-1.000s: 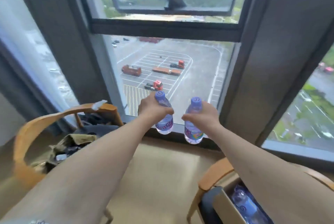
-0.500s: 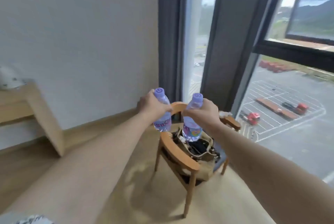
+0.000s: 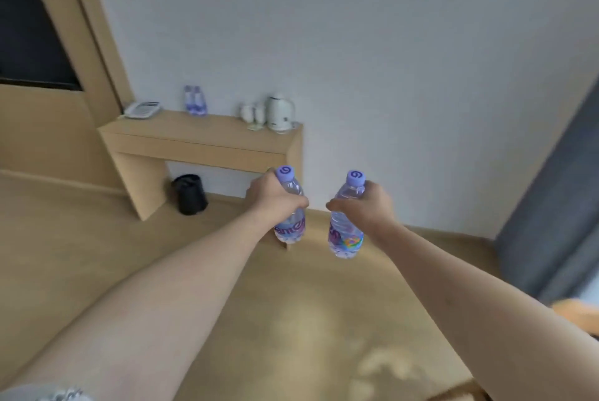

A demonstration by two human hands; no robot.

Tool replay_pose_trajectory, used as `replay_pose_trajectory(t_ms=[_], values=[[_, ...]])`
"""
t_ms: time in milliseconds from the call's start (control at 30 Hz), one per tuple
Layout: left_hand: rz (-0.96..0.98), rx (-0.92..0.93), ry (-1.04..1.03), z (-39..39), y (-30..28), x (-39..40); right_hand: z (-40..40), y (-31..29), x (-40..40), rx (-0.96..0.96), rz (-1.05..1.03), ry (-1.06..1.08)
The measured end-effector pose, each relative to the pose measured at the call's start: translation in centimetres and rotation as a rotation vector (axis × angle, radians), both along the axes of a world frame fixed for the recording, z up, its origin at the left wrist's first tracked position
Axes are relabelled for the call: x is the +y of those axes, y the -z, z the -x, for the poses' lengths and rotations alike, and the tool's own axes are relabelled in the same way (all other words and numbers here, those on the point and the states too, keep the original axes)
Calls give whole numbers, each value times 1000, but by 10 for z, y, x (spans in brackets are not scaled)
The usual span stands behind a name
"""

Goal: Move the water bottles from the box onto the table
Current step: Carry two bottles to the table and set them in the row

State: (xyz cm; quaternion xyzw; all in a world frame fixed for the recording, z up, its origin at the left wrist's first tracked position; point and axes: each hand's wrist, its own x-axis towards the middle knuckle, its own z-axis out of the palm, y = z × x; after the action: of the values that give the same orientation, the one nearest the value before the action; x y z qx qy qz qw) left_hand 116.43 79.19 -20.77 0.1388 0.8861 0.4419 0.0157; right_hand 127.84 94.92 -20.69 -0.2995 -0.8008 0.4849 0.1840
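My left hand (image 3: 275,198) grips a clear water bottle (image 3: 290,229) with a purple cap and purple label, held upright in front of me. My right hand (image 3: 366,206) grips a second, matching water bottle (image 3: 345,238), also upright. Both bottles hang in the air above the floor, side by side and apart. Beyond them a light wooden table (image 3: 201,138) stands against the white wall. Two more water bottles (image 3: 195,102) stand on its top near the back. The box is out of view.
On the table stand a white phone (image 3: 142,109), a white kettle (image 3: 280,112) and small cups (image 3: 252,112). A black bin (image 3: 189,195) sits under it. A wooden panel with a dark screen (image 3: 32,28) is at left, a grey curtain (image 3: 551,222) at right.
My view has swung left from the window and the chairs to the wall with the table. Both hands still hold their bottles out in front, a little further apart.
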Motion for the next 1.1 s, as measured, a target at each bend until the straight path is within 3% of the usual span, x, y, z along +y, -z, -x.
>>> replay_pose_trajectory(t_ms=[300, 533, 767, 1100], values=[[18, 6, -318, 176, -33, -68, 238, -11, -40, -9, 32, -319], [-51, -2, -432, 303, -12, -124, 382, 1, -99, -47, 31, -460], [-104, -20, -439, 477, 15, -176, 560, 20, -152, -56, 31, -476], [-72, -60, -346, 712, -6, -201, 779, 10, -176, -94, 69, -368]])
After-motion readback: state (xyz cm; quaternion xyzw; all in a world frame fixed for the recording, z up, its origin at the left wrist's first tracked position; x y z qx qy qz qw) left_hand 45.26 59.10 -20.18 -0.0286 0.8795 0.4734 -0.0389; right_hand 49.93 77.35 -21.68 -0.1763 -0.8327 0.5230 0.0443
